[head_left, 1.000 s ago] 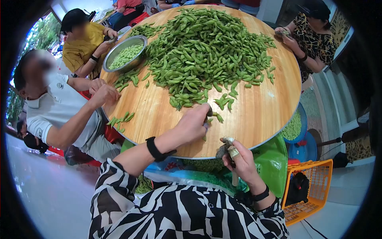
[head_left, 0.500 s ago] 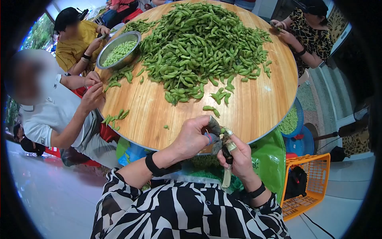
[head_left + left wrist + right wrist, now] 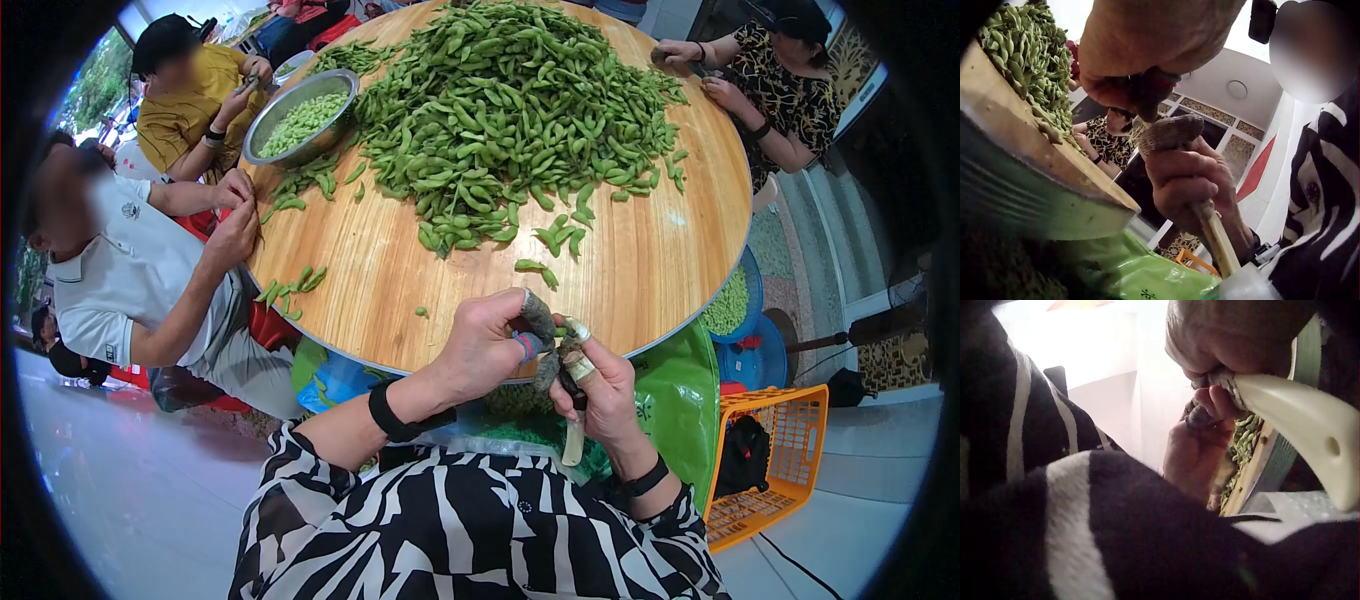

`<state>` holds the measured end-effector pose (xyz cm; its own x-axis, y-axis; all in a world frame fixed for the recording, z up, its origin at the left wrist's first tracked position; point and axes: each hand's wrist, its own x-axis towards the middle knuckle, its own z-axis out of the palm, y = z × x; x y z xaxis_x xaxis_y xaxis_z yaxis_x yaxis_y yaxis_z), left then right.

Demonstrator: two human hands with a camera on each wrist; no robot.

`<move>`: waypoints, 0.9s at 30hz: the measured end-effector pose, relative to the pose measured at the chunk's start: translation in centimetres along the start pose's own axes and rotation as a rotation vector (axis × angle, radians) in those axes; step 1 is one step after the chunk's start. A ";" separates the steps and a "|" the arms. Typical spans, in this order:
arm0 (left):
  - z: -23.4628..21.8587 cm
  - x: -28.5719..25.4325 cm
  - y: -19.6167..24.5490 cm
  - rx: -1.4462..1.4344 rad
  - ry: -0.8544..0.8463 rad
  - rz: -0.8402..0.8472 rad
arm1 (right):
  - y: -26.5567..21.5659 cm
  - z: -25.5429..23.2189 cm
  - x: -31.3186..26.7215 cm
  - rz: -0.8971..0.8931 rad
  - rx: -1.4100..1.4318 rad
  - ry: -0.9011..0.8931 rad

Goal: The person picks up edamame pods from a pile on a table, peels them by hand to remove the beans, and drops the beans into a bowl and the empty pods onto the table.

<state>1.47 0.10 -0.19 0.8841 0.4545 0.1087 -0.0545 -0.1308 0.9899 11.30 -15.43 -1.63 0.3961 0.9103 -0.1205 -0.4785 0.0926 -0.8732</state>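
Observation:
At the near edge of the table, my left hand (image 3: 478, 340) and right hand (image 3: 605, 385) meet, with dark coverings on several fingers. My left thumb and forefinger pinch a green soybean pod (image 3: 561, 329), mostly hidden by the fingertips. The right hand grips a tool with a pale handle (image 3: 573, 442); its working end is hidden among the fingers. In the right wrist view the handle (image 3: 1300, 409) is curved and has a hole near its end. The left wrist view shows right-hand fingers (image 3: 1185, 178) curled round it. Beyond my hands lies a large heap of soybean pods (image 3: 510, 110).
The round wooden table (image 3: 370, 270) bears a metal bowl of shelled beans (image 3: 300, 122) at the left and a few loose pods (image 3: 540, 270) in front. Other people sit around it. A green bag (image 3: 675, 400) and an orange crate (image 3: 770, 465) stand at my right.
My left hand has come back from the loose pods on the table to meet the right hand, a pod now between its fingertips. The right hand keeps holding the pale-handled tool.

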 end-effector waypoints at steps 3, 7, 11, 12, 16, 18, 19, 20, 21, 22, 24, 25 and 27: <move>0.0 -0.1 -0.2 -0.043 -0.009 -0.020 | 0.3 -0.6 0.1 -0.014 0.037 -0.071; 0.0 -0.3 -0.2 -0.115 -0.004 -0.048 | -0.3 0.2 -0.1 -0.005 -0.050 0.010; 0.1 -0.3 -0.4 -0.197 -0.013 -0.046 | -0.5 0.3 -0.2 -0.018 -0.039 0.005; 0.0 -0.3 -0.4 -0.211 -0.018 -0.041 | -0.5 0.3 -0.3 -0.016 -0.020 0.001; 0.1 -0.3 -0.1 -0.162 -0.030 0.015 | -0.2 0.0 -0.4 -0.016 -0.023 -0.010; 0.1 -0.2 -0.1 -0.125 -0.013 -0.003 | -0.4 0.2 -0.4 -0.020 -0.013 -0.008; 0.1 -0.3 -0.1 -0.126 -0.009 -0.004 | -0.4 0.3 -0.4 -0.017 -0.013 -0.012; 0.1 -0.3 -0.1 -0.133 -0.004 -0.018 | -0.5 0.4 -0.4 -0.022 -0.026 -0.009; 0.1 -0.3 -0.2 -0.140 -0.003 -0.032 | -0.6 0.4 -0.5 -0.029 -0.039 -0.004; 0.1 -0.3 -0.1 -0.141 -0.004 -0.033 | -0.5 0.4 -0.5 -0.028 -0.039 -0.002; 0.0 -0.4 0.0 -0.123 -0.011 0.026 | -0.5 0.2 -0.5 -0.029 -0.066 -0.003; 0.0 -0.4 -0.1 -0.123 -0.009 0.026 | -0.4 0.2 -0.5 -0.028 -0.066 -0.004; 0.0 -0.4 -0.1 -0.167 -0.027 0.029 | -0.2 0.1 -0.5 -0.030 -0.054 0.024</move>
<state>1.13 -0.04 -0.33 0.8928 0.4289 0.1375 -0.1549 0.0057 0.9879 11.12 -15.91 -1.31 0.4282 0.8976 -0.1045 -0.4236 0.0972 -0.9006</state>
